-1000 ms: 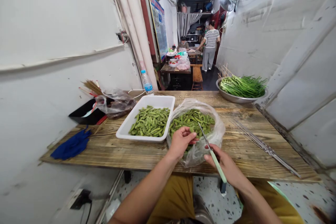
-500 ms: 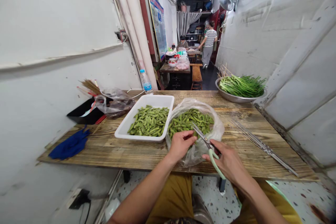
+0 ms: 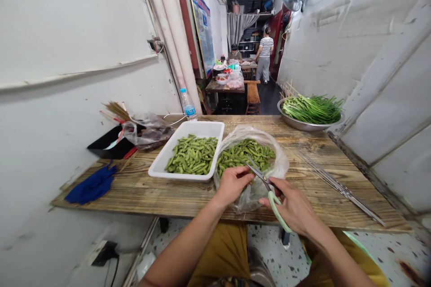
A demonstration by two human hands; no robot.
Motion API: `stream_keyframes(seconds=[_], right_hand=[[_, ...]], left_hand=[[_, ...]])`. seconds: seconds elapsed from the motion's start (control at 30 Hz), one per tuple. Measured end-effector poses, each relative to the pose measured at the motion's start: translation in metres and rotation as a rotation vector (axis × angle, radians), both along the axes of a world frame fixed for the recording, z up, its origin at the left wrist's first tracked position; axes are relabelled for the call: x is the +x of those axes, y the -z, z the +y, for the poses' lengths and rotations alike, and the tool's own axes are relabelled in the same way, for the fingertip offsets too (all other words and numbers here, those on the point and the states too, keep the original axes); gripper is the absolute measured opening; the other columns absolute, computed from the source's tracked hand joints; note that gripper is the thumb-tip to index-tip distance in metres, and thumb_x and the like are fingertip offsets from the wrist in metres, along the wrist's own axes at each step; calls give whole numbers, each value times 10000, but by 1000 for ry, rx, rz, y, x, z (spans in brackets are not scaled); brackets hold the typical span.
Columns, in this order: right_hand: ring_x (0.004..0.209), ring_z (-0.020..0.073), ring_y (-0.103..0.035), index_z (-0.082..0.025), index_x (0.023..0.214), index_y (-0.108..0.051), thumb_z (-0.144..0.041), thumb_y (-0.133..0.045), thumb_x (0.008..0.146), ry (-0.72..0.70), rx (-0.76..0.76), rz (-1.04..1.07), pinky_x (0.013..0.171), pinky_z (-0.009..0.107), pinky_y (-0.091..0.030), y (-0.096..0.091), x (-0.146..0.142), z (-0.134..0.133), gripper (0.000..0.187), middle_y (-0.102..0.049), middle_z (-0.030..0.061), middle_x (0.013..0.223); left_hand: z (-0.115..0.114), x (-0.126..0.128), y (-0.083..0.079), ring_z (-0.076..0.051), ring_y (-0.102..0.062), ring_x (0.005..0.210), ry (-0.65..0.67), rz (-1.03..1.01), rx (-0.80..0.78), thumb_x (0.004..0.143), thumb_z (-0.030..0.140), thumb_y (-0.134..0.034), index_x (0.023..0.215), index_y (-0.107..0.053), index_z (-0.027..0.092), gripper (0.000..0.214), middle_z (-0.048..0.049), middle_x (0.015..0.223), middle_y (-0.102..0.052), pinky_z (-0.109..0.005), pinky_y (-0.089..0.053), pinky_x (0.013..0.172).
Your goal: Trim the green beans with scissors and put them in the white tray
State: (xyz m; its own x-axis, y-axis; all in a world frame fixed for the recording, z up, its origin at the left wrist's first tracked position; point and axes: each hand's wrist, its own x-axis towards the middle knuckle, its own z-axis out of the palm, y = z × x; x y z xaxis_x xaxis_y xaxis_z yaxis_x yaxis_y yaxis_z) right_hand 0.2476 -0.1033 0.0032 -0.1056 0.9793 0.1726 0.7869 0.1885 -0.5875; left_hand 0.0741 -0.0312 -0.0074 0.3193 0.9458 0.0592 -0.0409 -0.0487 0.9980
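My right hand (image 3: 296, 208) grips scissors (image 3: 276, 210) with pale green handles. Their blades point up and left over the open plastic bag (image 3: 281, 161), a little apart at the tips. Close to those tips, my left hand (image 3: 232, 186) is closed, thumb and forefinger pinched together. Whatever lies between these fingers is too small or hidden to make out. Inside the bag is a heap of green bean pods (image 3: 251, 152), probably edamame. A white plastic tray (image 3: 155, 168) stands against the bag's left side, with more green pods (image 3: 191, 154) in it.
On the wooden table (image 3: 141, 195), a blue cloth (image 3: 90, 184), a black container (image 3: 111, 141) and a plastic bag (image 3: 151, 132) lie left. A water bottle (image 3: 188, 105) stands behind. Metal skewers (image 3: 343, 188) and a bowl (image 3: 308, 126) of green stalks are right. Two people are farther back.
The scissor blades look slightly more apart at the tips. Both hands keep nearly the same place. In the background, the standing person in stripes has moved a little left and away.
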Motion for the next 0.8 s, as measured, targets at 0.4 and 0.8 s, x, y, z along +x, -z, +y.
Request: stream_keyframes(seconds=[0.4,0.8], right_hand=[[680,198,-596,-167,1061,-626,-475,-574,753,46,-25,114,667,297,-466,11,3,3,439,-687,59,836],[743,200,-603,-138,1170,-538,-466,-572,749,73,-106,229,704,302,-476,15,-12,-9,535,-670,66,891]], left_hand=[[-2,3,1,-89,-529,480,-22,-135,-208,553,340,-755,695,-613,128,292,20,548,-573,-211,-439,488],[-3,13,4,-62,-584,617,-178,-584,-419,525,253,-799,715,-532,140,347,35,678,-600,-189,-470,617]])
